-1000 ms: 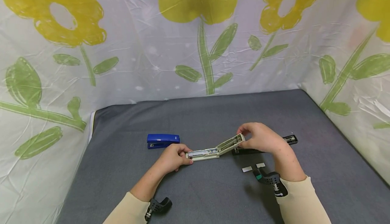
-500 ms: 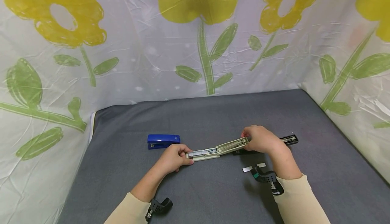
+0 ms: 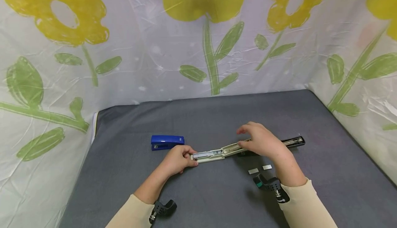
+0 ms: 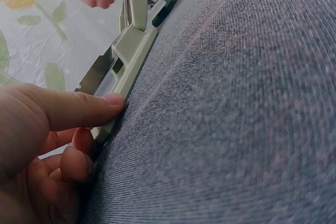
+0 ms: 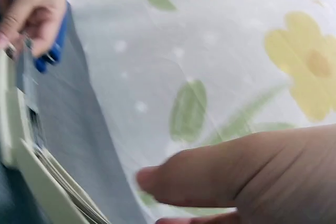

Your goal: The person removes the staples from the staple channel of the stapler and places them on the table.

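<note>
A cream stapler lies unfolded on the dark grey cloth, its metal magazine exposed and its lid swung far back to the right. My left hand pinches the free end of its base; the left wrist view shows the thumb on the near side. Over the lid's far end is my right hand, with fingers spread loosely. In the right wrist view the right thumb stands apart from the lid, with nothing in its grasp.
A blue stapler sits behind my left hand. Partly hidden by my right hand, an opened black stapler lies to the right. Two short staple strips rest on the cloth in front. A flower-printed curtain borders the back.
The stapler's lid has been lowered farther back to the right. My right hand has let go of it and loosened its fingers. The left hand keeps its grip in place.
</note>
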Tool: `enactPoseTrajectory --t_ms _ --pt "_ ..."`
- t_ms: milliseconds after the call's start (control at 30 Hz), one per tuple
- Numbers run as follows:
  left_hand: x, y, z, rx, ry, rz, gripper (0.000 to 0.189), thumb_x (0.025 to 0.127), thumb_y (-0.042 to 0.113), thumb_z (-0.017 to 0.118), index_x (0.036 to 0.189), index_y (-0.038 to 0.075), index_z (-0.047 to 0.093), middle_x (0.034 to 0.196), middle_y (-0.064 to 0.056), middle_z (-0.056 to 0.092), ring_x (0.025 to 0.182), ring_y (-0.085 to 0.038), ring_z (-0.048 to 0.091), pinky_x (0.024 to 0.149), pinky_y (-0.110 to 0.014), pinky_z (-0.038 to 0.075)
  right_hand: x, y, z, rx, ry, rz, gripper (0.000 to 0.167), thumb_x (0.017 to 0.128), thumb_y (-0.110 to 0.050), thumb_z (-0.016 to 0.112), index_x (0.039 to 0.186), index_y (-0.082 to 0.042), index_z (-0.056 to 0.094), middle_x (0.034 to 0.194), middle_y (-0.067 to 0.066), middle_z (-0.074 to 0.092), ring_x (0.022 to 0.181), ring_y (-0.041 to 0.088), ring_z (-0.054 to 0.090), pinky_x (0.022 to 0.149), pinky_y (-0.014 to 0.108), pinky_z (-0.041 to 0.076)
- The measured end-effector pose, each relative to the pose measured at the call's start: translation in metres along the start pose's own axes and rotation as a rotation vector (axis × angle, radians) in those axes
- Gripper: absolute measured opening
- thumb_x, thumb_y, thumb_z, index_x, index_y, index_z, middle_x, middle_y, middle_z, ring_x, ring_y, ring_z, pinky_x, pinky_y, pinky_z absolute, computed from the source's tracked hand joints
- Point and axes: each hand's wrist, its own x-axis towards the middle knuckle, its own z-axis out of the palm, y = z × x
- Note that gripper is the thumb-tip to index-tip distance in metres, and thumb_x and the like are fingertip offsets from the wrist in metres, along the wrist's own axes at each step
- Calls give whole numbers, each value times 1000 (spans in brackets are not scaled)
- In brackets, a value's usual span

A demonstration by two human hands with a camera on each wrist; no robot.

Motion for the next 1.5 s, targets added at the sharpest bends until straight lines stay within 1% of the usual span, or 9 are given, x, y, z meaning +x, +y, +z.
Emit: enactPoseTrajectory --t_ms 100,200,333,500,767,1000,1100,1333,1500 --pt "-1 0 0 -9 -4 6 25 82 7 86 106 8 77 59 0 53 38 -11 39 40 -27 34 7 -14 12 -9 37 -15 22 94 -16 74 113 -6 75 104 6 67 98 30 64 82 47 51" --pt "-1 -1 1 -14 -6 8 24 82 7 86 104 9 77 59 0 53 38 -11 39 40 -27 35 12 -28 27 -12 48 18 16 94 -17 74 107 -9 78 92 -1 66 82 18 62 72 40 50" --pt "0 -1 1 -10 -6 4 23 82 9 86 103 11 77 59 0 52 38 -12 39 40 -28 35 16 -44 42 -17 67 68 11 93 -18 75 102 -12 79 86 -5 65 75 11 58 69 37 49" --pt "1 -1 -1 8 0 6 21 82 9 86 100 11 77 60 0 54 38 -12 41 40 -28 36 21 -53 54 -14 69 69 7 92 -18 76 96 -13 80 85 -5 67 72 10 58 69 36 50" --pt "2 0 -1 38 1 4 21 81 12 87 100 13 78 59 1 53 38 -11 42 40 -28 36 26 -59 69 -64 32 77 6 92 -18 78 90 -15 82 76 -8 68 61 8 54 60 32 47" --pt "1 0 -2 33 5 5 20 81 11 87 99 13 78 59 0 53 38 -12 42 40 -28 36 29 -64 75 -140 38 111 19 90 -19 76 72 -20 78 58 -11 54 52 12 47 51 33 39" --pt "1 1 -2 25 7 2 20 81 10 87 99 13 78 59 0 53 38 -12 41 40 -27 35 29 -65 78 -138 59 143 22 88 -18 76 67 -20 76 54 -10 52 50 13 46 48 33 37" --pt "0 1 -1 21 9 1 21 81 9 87 99 11 77 59 0 53 38 -12 41 40 -27 35 30 -67 83 -113 94 220 17 87 -19 78 71 -20 78 59 -9 57 52 13 48 47 31 37" --pt "0 2 -2 20 13 11 20 81 8 87 98 10 77 59 0 54 39 -11 42 40 -27 35 32 -66 85 -91 112 243 15 87 -20 79 72 -20 80 60 -8 58 51 13 49 46 31 37"
